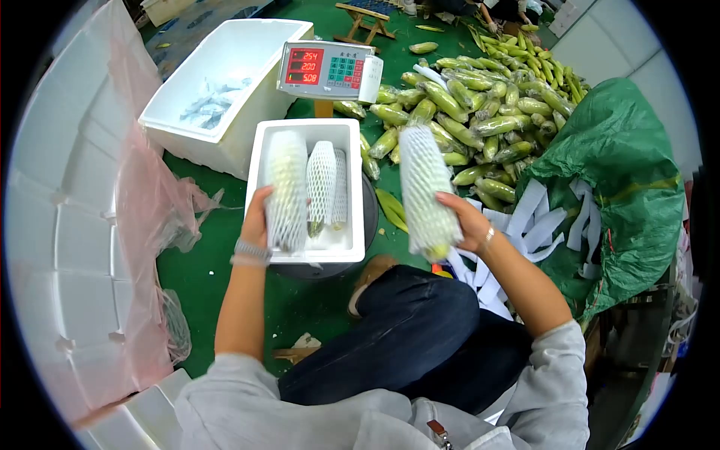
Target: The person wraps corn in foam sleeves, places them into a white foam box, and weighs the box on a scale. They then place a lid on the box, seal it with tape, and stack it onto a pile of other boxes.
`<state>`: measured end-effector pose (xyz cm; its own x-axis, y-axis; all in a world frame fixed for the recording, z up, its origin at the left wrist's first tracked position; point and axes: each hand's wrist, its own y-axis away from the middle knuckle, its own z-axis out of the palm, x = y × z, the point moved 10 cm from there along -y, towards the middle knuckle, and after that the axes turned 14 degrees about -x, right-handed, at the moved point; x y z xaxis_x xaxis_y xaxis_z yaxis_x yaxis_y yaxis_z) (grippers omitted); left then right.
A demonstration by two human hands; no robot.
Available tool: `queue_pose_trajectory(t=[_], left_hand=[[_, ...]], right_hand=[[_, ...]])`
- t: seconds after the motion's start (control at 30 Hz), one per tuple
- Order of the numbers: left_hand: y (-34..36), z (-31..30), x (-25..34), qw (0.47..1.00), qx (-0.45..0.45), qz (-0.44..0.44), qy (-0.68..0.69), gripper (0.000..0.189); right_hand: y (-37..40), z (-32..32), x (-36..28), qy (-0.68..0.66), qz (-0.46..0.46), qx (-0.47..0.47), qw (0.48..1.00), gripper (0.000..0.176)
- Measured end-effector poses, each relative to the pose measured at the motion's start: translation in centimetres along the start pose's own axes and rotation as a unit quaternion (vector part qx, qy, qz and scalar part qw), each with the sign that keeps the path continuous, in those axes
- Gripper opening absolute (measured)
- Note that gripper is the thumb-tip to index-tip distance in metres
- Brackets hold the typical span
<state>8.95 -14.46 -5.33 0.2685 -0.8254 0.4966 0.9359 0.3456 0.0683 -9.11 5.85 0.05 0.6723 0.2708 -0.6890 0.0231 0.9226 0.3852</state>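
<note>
My left hand (256,223) grips an ear of corn in a white foam net (286,187), held over the left side of a white foam box (358,202). Two more netted ears lie lengthwise in that box: a wider one (321,184) and a narrower one (340,187) by the right wall. To the right of the box, my right hand (466,221) is closed round another netted ear of corn (426,187), tilted, its greenish end toward me. The box rests on a scale whose display (328,71) stands behind it with red digits lit.
A larger foam box (225,37) with silvery-white packs stands at back left. Corn in husks (487,112) is heaped at back right. White foam nets (536,217) spill beside a green sack (622,165). Pink plastic film (150,217) hangs at left. Another person's hand (489,22) shows far back.
</note>
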Motion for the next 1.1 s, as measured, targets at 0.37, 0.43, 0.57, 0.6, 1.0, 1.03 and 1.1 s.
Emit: queue_pose_trajectory(t=[0.37,0.43,0.57,0.6,1.0,1.03,1.1], left_hand=[[20.6,-2.3,-1.3,0.986,0.131,0.086,0.063,0.059],[21.0,-2.2,-1.4,0.980,0.152,0.095,0.082,0.057],[18.2,-0.1,-1.8,0.990,0.113,0.078,-0.026,0.051],[17.0,1.1,-2.8,0.993,0.090,0.079,0.019,0.049],[9.5,11.6,-4.5,0.944,-0.064,0.025,-0.324,0.031],[9.4,9.0,-4.1,0.953,-0.001,0.012,-0.302,0.024],[9.9,3.8,-3.1,0.959,0.109,0.038,-0.257,0.019]], right_hand=[[-14.0,3.1,1.8,0.527,-0.022,0.329,0.783,0.073],[-11.3,11.3,0.9,0.775,-0.155,0.284,0.542,0.068],[-4.2,17.7,4.6,0.696,-0.068,-0.010,0.715,0.069],[-2.6,18.1,5.9,0.644,-0.029,-0.038,0.763,0.074],[6.2,5.0,4.5,-0.006,-0.090,0.182,0.979,0.051],[6.3,3.6,3.9,-0.067,-0.086,0.194,0.975,0.051],[5.6,-1.7,2.6,-0.073,-0.081,0.201,0.973,0.051]])
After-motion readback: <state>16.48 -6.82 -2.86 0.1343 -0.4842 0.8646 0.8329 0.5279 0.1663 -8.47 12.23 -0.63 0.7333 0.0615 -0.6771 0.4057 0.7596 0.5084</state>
